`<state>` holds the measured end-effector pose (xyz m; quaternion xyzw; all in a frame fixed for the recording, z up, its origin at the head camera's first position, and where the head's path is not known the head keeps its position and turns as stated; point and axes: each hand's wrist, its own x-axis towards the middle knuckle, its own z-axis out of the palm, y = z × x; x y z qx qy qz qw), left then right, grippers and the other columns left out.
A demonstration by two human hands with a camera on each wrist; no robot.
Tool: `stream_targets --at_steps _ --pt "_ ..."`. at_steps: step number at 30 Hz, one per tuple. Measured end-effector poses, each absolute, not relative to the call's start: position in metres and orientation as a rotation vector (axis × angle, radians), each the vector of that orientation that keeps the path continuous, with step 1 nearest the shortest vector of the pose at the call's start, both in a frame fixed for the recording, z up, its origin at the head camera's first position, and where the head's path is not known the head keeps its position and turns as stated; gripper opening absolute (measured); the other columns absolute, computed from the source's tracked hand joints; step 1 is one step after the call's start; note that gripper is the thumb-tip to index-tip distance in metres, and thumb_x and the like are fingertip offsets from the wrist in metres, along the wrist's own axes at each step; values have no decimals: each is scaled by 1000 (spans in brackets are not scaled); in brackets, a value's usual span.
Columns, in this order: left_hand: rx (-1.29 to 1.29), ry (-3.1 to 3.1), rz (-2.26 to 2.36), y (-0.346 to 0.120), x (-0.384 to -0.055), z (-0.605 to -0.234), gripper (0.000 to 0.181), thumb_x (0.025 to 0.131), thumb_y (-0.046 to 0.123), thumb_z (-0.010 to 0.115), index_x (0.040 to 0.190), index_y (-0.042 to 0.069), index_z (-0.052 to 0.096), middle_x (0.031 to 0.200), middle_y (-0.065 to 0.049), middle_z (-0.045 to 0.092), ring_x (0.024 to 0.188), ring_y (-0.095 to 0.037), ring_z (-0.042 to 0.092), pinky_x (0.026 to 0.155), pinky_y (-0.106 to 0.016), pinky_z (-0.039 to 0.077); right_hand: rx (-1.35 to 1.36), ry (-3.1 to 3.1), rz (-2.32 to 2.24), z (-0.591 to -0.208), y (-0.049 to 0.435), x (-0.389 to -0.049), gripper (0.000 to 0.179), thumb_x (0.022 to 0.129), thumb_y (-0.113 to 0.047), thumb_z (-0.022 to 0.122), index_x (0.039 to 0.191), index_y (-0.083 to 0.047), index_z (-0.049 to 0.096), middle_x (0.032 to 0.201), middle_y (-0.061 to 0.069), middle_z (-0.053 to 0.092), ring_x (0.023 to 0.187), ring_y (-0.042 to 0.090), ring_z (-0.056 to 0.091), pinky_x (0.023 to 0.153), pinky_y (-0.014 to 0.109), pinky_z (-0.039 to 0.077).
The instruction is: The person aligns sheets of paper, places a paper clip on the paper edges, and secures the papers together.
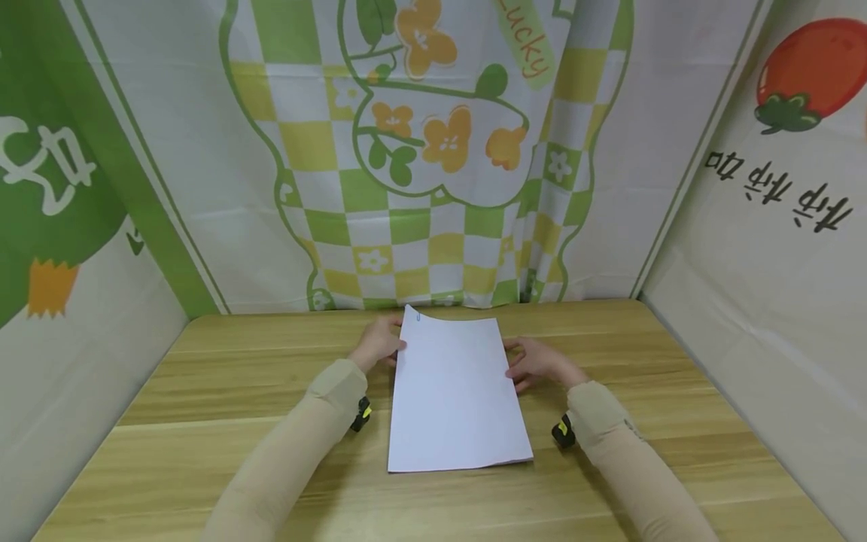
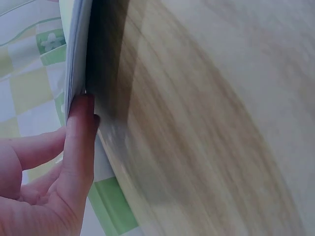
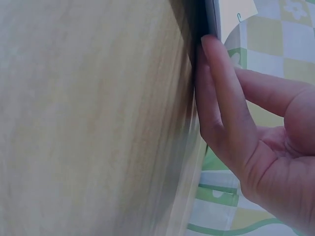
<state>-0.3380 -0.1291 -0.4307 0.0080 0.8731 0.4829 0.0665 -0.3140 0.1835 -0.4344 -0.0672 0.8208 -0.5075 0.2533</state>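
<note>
A stack of white paper sheets point(image 1: 454, 399) lies at the middle of the wooden table, its long sides running away from me. A small blue paper clip point(image 1: 418, 317) sits at its far left corner, which curls up. My left hand point(image 1: 379, 342) grips the left edge near the far end, thumb at the upper face and fingers lower down. Opposite it, my right hand point(image 1: 538, 361) holds the right edge between thumb and fingers. The layered edge of the stack point(image 2: 76, 54) shows in the left wrist view. From the right wrist, two fingertips point(image 3: 210, 42) meet the stack's side.
The wooden table point(image 1: 271, 361) ends at a curtain point(image 1: 433, 248) with green and yellow checks. Printed cloth walls point(image 1: 752, 286) stand on the left and right. A black wrist camera point(image 1: 361, 414) is strapped under each sleeve.
</note>
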Motion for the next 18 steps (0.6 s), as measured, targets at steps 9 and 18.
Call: stream_targets --at_steps 9,18 --pt "-49 2617 1475 -130 -338 -431 49 78 -12 64 125 -5 53 96 -26 61 55 -18 60 56 -37 57 -156 2240 -1381 -436 183 -314 60 85 10 60 138 9 31 102 24 57 78 22 65 68 37 58" --pt "-116 2609 1472 -130 -338 -432 47 76 -14 66 121 -10 53 101 -28 59 61 -23 63 55 -34 57 -123 2275 -1367 -438 182 -314 59 84 10 62 136 7 35 96 20 58 75 21 64 66 38 58"
